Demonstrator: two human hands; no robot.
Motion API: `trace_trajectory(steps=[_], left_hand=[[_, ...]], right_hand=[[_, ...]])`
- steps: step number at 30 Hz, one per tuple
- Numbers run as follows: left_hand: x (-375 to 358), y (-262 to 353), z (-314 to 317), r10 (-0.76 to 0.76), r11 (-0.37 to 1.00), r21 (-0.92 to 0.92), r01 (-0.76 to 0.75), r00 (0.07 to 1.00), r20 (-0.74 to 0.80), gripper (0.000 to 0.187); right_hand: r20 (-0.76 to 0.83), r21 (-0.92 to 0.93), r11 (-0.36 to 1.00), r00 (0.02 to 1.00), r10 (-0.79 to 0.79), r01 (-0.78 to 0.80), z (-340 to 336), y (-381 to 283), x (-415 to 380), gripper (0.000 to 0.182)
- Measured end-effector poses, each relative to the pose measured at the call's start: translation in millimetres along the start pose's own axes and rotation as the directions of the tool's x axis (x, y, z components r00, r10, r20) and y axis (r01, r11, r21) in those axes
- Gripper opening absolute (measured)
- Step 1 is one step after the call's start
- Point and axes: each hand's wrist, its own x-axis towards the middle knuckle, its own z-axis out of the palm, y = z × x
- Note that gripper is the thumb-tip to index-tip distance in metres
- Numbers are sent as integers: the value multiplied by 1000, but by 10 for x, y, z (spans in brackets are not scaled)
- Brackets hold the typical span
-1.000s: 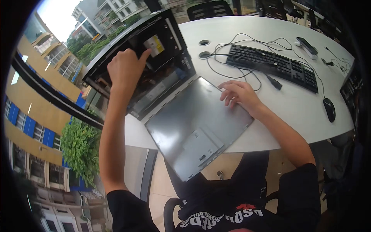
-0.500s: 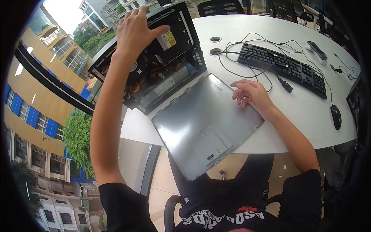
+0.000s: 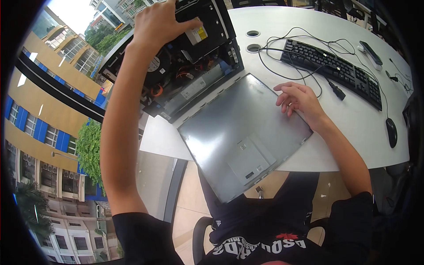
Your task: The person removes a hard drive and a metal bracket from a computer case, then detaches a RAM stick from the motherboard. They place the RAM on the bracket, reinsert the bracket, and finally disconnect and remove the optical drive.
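Observation:
An opened desktop computer case [image 3: 194, 88] stands at the table's left edge, its inside facing me with a fan, orange cables and a drive. My left hand [image 3: 157, 24] grips its upper edge, fingers over the top and thumb inside near the drive's yellow label. In front of the case a metal side panel [image 3: 225, 123] lies flat, its near corner jutting past the table edge over my lap. Above the panel's right side is my right hand [image 3: 302, 104], empty, with its fingers loosely bent and apart.
Right of the panel, a black keyboard [image 3: 333, 70] lies among cables, with a power plug [image 3: 336, 90] near it. A mouse [image 3: 391, 132] rests at the right. Farther back are a dark handset-like object [image 3: 370, 53] and two cable holes. A window borders the left side.
The whole view has shifted slightly, with the table items appearing farther right and higher. Both hands keep about the same places relative to the case and panel.

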Motion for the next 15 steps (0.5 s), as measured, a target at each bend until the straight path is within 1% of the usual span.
trace_trajectory(steps=[3, 6, 9, 12, 15], left_hand=[[-129, -124, -131, 236, 966, 104, -238, 971, 32, 101], [-27, -286, -35, 297, 933, 201, -299, 954, 40, 111], [-6, -374, 67, 383, 912, 192, -363, 920, -81, 114], [-21, -375, 55, 386, 910, 203, -361, 917, -98, 110], [-98, -334, 15, 344, 928, 183, -324, 935, -91, 103]], right_hand=[[-3, 2, 1000, 1000, 2, -2, 1, -16, -19, 41], [-5, -5, 1000, 1000, 4, -4, 8, -12, -10, 41], [-1, -7, 1000, 1000, 0, 0, 3, -2, -9, 42], [-2, -10, 1000, 1000, -5, 5, 6, -11, -16, 42], [-6, -17, 1000, 1000, -6, 6, 3, -14, -12, 43]])
